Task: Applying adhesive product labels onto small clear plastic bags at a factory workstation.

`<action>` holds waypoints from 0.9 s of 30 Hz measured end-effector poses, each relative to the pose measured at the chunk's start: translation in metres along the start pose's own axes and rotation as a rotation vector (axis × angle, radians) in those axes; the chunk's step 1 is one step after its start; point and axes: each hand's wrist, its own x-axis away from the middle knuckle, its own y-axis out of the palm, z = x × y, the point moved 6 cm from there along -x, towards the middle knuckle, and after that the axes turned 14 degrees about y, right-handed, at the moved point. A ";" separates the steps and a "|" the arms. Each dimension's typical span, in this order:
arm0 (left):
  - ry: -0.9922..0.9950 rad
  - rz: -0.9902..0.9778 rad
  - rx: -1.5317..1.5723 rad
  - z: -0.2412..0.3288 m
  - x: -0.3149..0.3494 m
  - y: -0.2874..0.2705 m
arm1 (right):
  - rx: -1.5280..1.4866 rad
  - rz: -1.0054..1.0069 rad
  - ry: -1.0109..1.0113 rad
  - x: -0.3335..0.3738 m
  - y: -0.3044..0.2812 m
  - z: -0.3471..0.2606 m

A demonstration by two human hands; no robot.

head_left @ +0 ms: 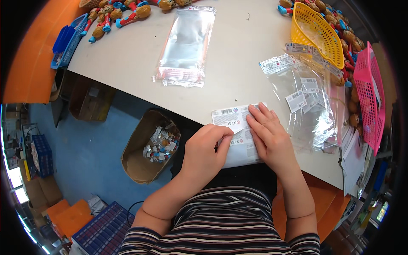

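Observation:
A white sheet of printed sticker labels point(241, 158) lies at the table's front edge, close to my body. My left hand point(208, 146) is closed in a pinch over its left part, thumb and forefinger at a label. How far that label is lifted is hard to see. My right hand point(270, 135) rests flat on the sheet's right side, fingers stretched out. To the right lie clear plastic bags point(312, 114), several with a white label point(296, 101) on them. Farther off, a stack of clear bags point(185, 49) lies on the table.
Beyond the bags stand a yellow basket point(316, 36) and a pink basket point(369, 97), with several brown-headed dolls point(349, 40) around them. More dolls point(140, 12) and a blue basket point(70, 42) are at the far left. A cardboard box point(140, 146) holding small packets stands below the table's edge.

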 end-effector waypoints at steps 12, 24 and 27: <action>0.255 -0.035 -0.084 0.018 0.011 -0.004 | 0.037 0.033 -0.019 0.003 0.003 0.000; 0.355 0.003 0.031 0.030 0.022 -0.023 | 0.069 0.064 -0.024 -0.001 -0.002 0.003; -0.183 0.225 0.614 0.007 0.016 -0.035 | -0.072 0.162 0.076 -0.010 -0.023 0.005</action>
